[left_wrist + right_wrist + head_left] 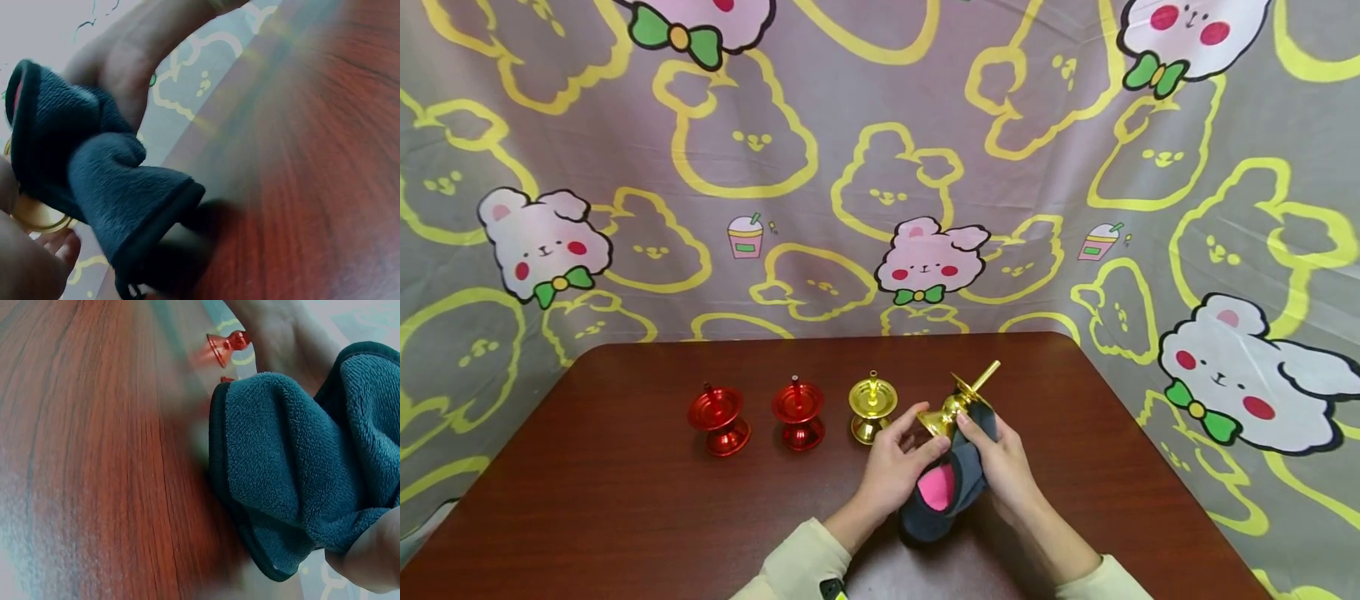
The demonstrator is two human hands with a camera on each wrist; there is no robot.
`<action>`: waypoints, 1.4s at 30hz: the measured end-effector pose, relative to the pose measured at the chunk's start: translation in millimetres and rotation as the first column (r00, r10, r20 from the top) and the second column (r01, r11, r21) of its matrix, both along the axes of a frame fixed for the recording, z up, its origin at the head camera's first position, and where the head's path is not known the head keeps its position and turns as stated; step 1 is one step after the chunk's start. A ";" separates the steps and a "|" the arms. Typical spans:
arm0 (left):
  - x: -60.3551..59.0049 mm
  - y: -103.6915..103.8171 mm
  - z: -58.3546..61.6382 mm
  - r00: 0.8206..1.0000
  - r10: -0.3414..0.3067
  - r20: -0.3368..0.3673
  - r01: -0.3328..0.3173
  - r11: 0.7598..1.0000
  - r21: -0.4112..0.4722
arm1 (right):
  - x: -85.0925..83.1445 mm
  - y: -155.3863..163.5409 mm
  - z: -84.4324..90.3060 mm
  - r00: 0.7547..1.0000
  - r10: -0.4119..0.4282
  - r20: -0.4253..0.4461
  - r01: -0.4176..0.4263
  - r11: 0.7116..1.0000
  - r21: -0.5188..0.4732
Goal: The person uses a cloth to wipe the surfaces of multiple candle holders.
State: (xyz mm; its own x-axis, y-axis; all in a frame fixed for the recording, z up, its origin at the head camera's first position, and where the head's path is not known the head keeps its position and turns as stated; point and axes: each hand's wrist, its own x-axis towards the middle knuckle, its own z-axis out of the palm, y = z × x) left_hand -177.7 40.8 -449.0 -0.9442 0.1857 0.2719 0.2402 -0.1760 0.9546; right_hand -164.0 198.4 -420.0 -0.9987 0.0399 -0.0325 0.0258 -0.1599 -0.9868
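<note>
At a dark reddish-brown wooden table [625, 500], a left hand [895, 467] grasps the base of a tilted shiny gold metal candle holder [957, 403], raised above the near edge, while a right hand [1003, 467] clutches a dark grey cloth with a pink inner side [943, 492] against it. Another gold holder [872, 407] and two red ones [797, 413] stand just left.

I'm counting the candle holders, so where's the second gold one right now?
In the head view the second gold candle holder is tilted between both hands, against a dark cloth, just right of the standing gold holder near the table's middle.
</note>
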 end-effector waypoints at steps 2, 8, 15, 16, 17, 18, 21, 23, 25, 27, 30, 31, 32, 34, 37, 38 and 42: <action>0.5 3.1 -1.1 0.997 0.060 -0.041 -0.062 0.998 -0.027 | -0.3 -1.3 -0.8 1.000 -0.012 0.000 0.012 1.000 0.011; 4.3 8.7 -3.8 0.959 0.223 -0.175 -0.247 0.961 -0.126 | -1.5 -5.3 -2.6 0.998 -0.055 0.006 0.054 0.995 0.079; 11.7 9.1 -4.1 0.924 0.272 -0.268 -0.337 0.911 -0.236 | -4.8 -9.7 -2.9 0.995 -0.092 0.037 0.086 0.987 0.133; 12.5 8.1 -4.6 0.924 0.264 -0.277 -0.334 0.910 -0.246 | -5.1 -9.7 -3.1 0.995 -0.095 0.037 0.089 0.987 0.136; 12.9 6.7 -5.6 0.925 0.250 -0.287 -0.325 0.911 -0.253 | -5.3 -9.3 -3.2 0.995 -0.095 0.037 0.089 0.987 0.134; 13.2 4.7 -6.7 0.926 0.230 -0.299 -0.310 0.916 -0.256 | -5.6 -8.8 -3.4 0.995 -0.092 0.037 0.087 0.987 0.133; 12.8 -1.8 -9.3 0.938 0.160 -0.307 -0.247 0.931 -0.268 | -6.3 -6.7 -4.2 0.997 -0.075 0.031 0.071 0.992 0.104; 11.5 -5.4 -9.2 0.958 0.110 -0.267 -0.180 0.950 -0.256 | -6.6 -5.5 -4.1 0.998 -0.063 0.023 0.061 0.994 0.093; 10.3 -7.7 -6.9 0.979 0.065 -0.192 -0.112 0.963 -0.244 | -6.5 -5.0 -3.6 0.999 -0.041 0.016 0.040 0.996 0.075; 8.3 -9.0 -3.8 0.994 0.019 -0.112 -0.043 0.975 -0.219 | -5.5 -5.1 -2.4 1.000 -0.021 0.007 0.020 0.997 0.076; 5.6 -9.8 -1.1 0.999 -0.050 -0.021 0.046 0.986 -0.161 | -3.9 -5.0 -1.2 1.000 0.012 0.001 -0.012 0.998 0.055; 4.7 -9.8 -0.6 0.998 -0.067 -0.005 0.065 0.988 -0.143 | -3.6 -4.8 -1.1 1.000 0.017 -0.002 -0.016 0.999 0.048; 4.4 -9.7 -0.2 0.997 -0.080 0.008 0.080 0.989 -0.123 | -3.3 -4.6 -1.2 1.000 0.018 -0.003 -0.018 0.999 0.040; 3.9 -8.9 0.1 0.995 -0.093 0.028 0.095 0.992 -0.087 | -2.8 -4.0 -1.7 1.000 0.017 -0.004 -0.017 0.999 0.027; 4.2 -6.0 0.3 0.996 -0.080 0.032 0.081 0.995 -0.055 | -2.1 -3.3 -2.7 1.000 0.017 -0.004 -0.017 1.000 0.016; 4.6 -4.7 0.3 0.997 -0.072 0.030 0.073 0.996 -0.045 | -1.9 -3.3 -3.1 1.000 0.016 -0.003 -0.016 1.000 0.012; 6.3 0.9 -1.2 1.000 -0.020 -0.009 0.020 1.000 -0.019 | -1.8 -4.2 -4.5 1.000 0.012 0.001 -0.012 1.000 -0.011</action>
